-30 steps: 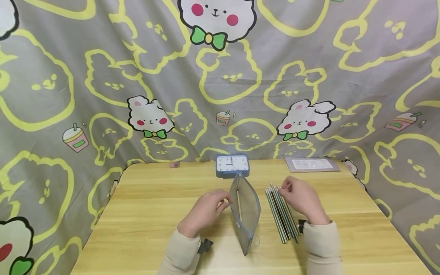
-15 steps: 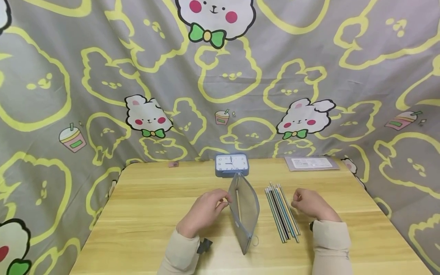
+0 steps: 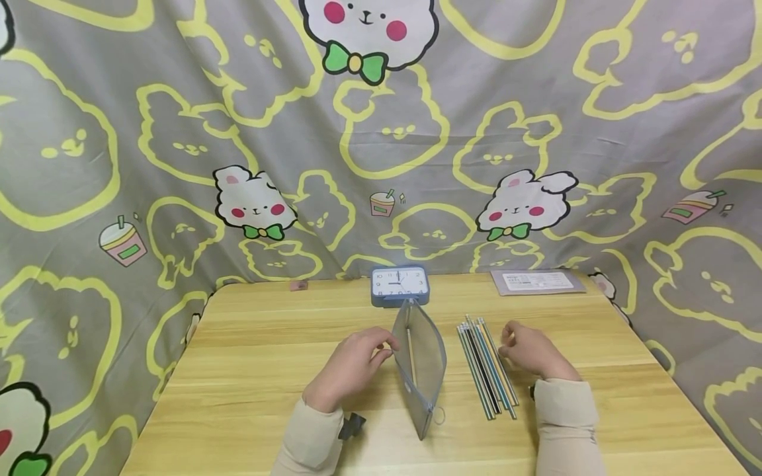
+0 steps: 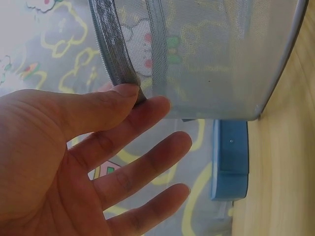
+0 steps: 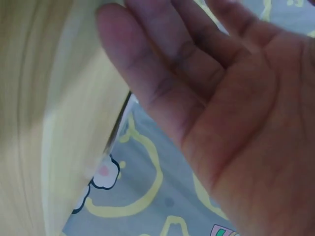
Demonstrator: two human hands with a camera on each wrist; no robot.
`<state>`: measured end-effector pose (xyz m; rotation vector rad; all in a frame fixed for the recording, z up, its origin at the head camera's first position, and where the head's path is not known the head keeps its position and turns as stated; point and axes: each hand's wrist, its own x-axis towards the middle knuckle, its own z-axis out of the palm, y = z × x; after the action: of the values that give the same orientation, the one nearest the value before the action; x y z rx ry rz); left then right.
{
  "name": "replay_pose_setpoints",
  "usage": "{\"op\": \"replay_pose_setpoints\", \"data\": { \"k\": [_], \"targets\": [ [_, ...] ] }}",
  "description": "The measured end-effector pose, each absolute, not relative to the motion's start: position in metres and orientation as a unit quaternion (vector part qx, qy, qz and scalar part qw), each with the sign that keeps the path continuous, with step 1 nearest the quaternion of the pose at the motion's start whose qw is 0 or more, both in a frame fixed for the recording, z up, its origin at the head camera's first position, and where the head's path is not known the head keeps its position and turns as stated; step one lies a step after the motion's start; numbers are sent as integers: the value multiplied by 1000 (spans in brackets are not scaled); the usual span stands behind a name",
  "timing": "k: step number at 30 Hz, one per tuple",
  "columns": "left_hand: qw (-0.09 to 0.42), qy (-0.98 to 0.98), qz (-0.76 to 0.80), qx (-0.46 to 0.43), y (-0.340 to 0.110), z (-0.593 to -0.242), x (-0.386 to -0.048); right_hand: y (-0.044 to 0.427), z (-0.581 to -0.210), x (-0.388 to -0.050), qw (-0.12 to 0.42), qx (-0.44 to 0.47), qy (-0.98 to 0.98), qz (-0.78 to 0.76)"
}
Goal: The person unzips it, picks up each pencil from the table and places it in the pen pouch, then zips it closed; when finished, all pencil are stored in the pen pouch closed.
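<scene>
Pencils (image 3: 483, 369), pouch (image 3: 427, 357), clock (image 3: 399, 283) on table (image 3: 268, 344)

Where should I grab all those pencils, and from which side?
Probably around the middle of the pencils, from above and the right, where the right grip is. They lie close together, nearly parallel, so squeezing across their lengths should gather them; the open mesh pouch stands on their left.

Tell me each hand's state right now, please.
Left hand: pinching the pouch by its edge.
Right hand: open, loosely curled, holding nothing visible, beside the pencils.
</scene>
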<state>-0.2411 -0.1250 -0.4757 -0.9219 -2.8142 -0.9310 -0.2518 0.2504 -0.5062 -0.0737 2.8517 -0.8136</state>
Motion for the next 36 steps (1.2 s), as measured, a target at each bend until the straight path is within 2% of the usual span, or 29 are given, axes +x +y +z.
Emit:
{"op": "replay_pose_setpoints", "data": {
  "k": [8,16,36],
  "targets": [
    [20,-908,-298,-294,-127,-475,-241,244,-516,-259,51,-25,958,-282],
    [16,-909,-297,-292,-126,-475,-242,237,-520,-263,63,-44,955,-287],
    [21,-908,-293,-299,-126,-476,-242,233,-522,-262,75,-17,961,-265]
  ]
}}
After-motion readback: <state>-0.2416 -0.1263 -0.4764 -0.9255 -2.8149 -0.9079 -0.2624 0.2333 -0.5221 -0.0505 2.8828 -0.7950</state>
